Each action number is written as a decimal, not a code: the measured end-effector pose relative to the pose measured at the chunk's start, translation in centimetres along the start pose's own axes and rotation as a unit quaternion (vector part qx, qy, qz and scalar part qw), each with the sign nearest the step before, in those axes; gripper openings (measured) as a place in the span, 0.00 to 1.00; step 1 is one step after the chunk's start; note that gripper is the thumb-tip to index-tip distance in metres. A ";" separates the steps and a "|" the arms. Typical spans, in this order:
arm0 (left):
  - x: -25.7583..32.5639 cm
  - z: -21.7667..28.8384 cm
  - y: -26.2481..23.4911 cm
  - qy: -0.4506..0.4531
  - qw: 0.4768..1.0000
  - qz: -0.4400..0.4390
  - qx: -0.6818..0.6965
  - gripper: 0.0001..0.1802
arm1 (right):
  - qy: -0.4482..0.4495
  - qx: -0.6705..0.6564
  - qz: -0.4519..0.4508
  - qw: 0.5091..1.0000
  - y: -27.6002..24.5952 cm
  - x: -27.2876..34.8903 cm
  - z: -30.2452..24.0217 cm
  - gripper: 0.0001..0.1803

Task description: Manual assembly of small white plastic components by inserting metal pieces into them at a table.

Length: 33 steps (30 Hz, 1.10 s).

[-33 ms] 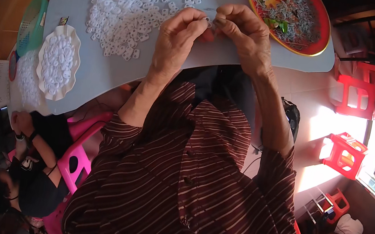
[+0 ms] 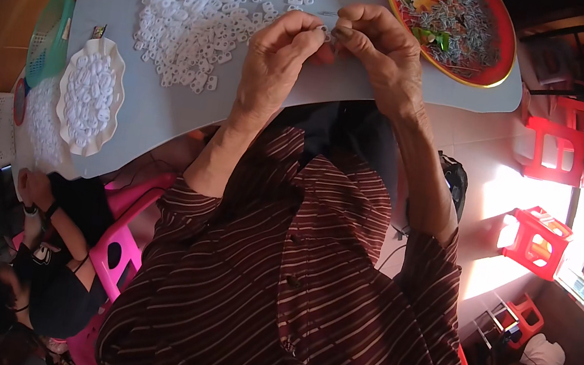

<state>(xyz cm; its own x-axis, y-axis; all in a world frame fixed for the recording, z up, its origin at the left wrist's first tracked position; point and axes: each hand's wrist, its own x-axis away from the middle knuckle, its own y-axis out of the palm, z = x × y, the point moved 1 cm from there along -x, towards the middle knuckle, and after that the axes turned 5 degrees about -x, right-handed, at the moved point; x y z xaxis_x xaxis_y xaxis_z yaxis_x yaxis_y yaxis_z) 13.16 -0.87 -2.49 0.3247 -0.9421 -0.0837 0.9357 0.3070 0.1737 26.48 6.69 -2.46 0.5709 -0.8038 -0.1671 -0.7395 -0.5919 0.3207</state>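
My left hand (image 2: 275, 57) is closed in a pinch over the near edge of the grey table, with a small white plastic piece (image 2: 324, 31) showing at its fingertips. My right hand (image 2: 389, 59) meets it there, thumb and index finger pressed together. A thin grey metal pin (image 2: 328, 14) shows beside the right index fingertip; whether those fingers grip it I cannot tell. Left of my hands spreads a big heap of white plastic pieces (image 2: 182, 5), each with holes. To the right stands a red round tray (image 2: 507, 64) of many small grey metal pins (image 2: 474, 47).
A scalloped white dish (image 2: 117, 109) of white pieces stands at the table's left, beside a green basket (image 2: 47, 40). A person (image 2: 66, 284) sits at the lower left near a pink chair (image 2: 116, 258). Red stools (image 2: 539, 241) stand on the right.
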 end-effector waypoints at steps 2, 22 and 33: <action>0.1 0.1 0.0 -0.003 1.000 0.001 -0.003 0.05 | 0.003 0.006 0.019 1.000 0.2 0.1 0.2 0.11; 0.4 -1.2 0.4 0.041 0.998 0.026 0.039 0.08 | -0.036 0.057 0.089 0.994 1.4 0.5 0.3 0.13; 0.5 -1.4 0.3 0.056 0.998 -0.006 0.010 0.08 | -0.050 0.101 0.056 0.992 0.8 0.8 0.1 0.06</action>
<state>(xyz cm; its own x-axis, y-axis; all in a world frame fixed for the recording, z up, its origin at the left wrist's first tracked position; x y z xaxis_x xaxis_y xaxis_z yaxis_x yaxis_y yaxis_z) 13.80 -1.04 -3.83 0.3270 -0.9249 -0.1941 0.9372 0.2910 0.1922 26.27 5.61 -2.46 0.4512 -0.8608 -0.2356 -0.8583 -0.4908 0.1497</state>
